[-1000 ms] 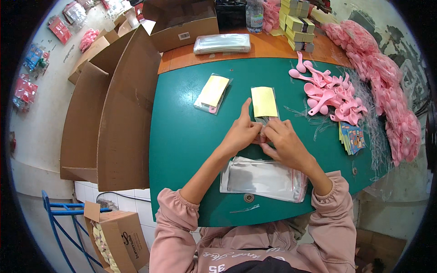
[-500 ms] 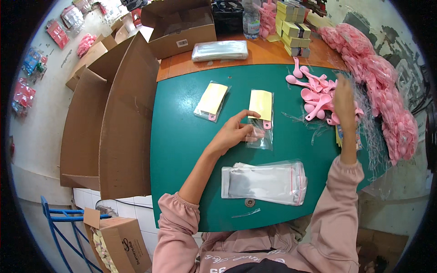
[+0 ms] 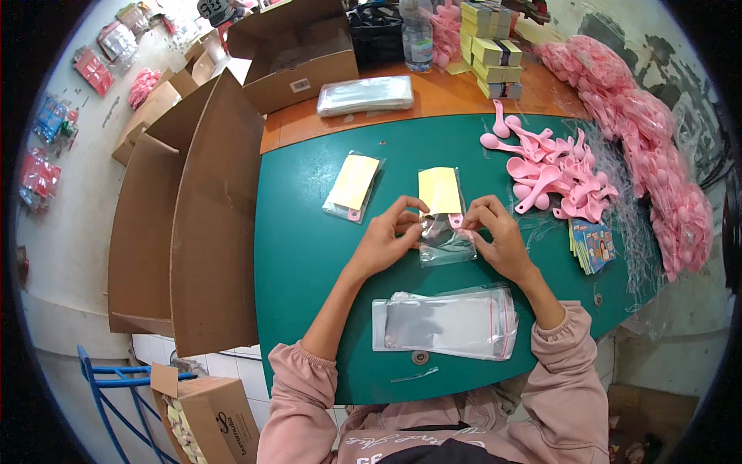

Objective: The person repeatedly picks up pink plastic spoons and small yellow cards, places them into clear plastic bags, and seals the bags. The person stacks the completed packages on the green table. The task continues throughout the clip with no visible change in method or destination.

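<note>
Right hand: back from the spoons, pinching the bag by its right edge!
Left hand: pinching its left edge.
Bag: mid-tabletop, between both hands.
Stack: just nearer the body.
Box: walling the left edge.

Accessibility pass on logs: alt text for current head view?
Bare left hand and right hand touch either side of a clear bag containing a yellow card and pink handle, on a green table. Another filled bag lies to the left, flat clear bags below, loose pink spoons to the right.
</note>
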A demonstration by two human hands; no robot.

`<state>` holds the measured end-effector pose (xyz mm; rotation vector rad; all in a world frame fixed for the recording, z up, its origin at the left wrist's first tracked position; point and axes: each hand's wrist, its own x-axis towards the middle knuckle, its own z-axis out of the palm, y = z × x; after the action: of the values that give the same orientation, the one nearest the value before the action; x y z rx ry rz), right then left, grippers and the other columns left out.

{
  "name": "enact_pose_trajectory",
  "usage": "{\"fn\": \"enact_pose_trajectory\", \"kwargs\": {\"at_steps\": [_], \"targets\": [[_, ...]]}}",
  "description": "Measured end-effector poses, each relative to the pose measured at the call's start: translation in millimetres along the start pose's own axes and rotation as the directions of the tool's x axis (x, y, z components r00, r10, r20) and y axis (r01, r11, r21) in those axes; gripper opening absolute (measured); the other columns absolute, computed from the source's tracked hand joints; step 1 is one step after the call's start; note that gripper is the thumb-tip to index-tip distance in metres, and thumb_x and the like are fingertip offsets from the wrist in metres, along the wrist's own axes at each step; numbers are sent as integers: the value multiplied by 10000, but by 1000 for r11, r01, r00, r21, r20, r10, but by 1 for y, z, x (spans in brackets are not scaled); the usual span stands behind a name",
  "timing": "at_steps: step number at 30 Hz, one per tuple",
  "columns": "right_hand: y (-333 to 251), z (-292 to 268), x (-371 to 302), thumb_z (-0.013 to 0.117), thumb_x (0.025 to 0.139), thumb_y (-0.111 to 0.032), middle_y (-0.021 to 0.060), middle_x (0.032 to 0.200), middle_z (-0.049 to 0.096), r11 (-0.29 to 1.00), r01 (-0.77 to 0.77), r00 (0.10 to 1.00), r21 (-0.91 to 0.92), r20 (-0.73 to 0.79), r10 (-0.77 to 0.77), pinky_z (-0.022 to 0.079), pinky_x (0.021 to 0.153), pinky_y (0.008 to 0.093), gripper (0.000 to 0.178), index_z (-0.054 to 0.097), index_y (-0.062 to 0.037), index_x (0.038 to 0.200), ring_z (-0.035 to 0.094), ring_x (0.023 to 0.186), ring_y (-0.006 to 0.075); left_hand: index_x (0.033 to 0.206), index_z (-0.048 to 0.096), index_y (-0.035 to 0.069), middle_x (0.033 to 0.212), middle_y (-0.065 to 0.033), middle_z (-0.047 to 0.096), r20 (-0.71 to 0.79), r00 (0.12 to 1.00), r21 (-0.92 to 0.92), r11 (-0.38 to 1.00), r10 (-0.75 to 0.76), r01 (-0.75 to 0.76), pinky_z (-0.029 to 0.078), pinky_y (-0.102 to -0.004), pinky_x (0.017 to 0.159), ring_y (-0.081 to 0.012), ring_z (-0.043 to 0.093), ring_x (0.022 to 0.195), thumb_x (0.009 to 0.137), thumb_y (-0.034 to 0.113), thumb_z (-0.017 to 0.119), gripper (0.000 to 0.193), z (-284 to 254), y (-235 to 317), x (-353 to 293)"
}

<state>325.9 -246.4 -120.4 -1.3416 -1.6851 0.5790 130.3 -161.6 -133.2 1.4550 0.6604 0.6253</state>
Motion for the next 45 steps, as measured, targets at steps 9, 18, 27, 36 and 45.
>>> {"fn": "enact_pose_trajectory", "kwargs": {"at_steps": [9,18,27,36,45], "targets": [[28,-3,-3,588,742,38,54,952,457,923,-146,987,356,-8,160,465,668,228,117,545,6,845,519,794,111,968,545,46,997,-88,435,-11,965,556,803,263,-213,558,-207,556,-162,552,887,695,-40,631,299,16,4,-1],[33,-2,-1,594,792,-22,27,928,475,862,-249,967,442,67,245,458,659,197,96,534,-10,866,523,800,86,847,578,13,948,-63,463,-132,975,410,905,177,-109,554,-199,567,-123,552,838,766,-3,604,87,11,-2,0],[25,3,4,554,825,-23,70,722,561,795,-362,916,487,27,401,491,524,222,91,468,0,808,594,606,109,835,580,8,834,-41,596,-191,980,393,919,52,28,495,-201,605,-85,580,733,793,83,624,97,17,0,1],[22,7,8,538,821,-4,63,705,549,792,-340,913,507,-22,406,489,506,211,84,458,7,844,588,586,108,921,513,11,858,-41,568,-229,972,136,987,-49,82,452,-186,667,-74,549,780,785,23,618,173,16,-4,3],[21,7,7,503,825,3,72,781,561,792,-383,900,475,-2,436,497,543,212,286,527,13,1111,590,626,109,1122,509,35,960,-67,568,-173,981,130,985,-93,116,444,-191,704,-74,533,809,777,-6,599,358,17,-2,5]]}}
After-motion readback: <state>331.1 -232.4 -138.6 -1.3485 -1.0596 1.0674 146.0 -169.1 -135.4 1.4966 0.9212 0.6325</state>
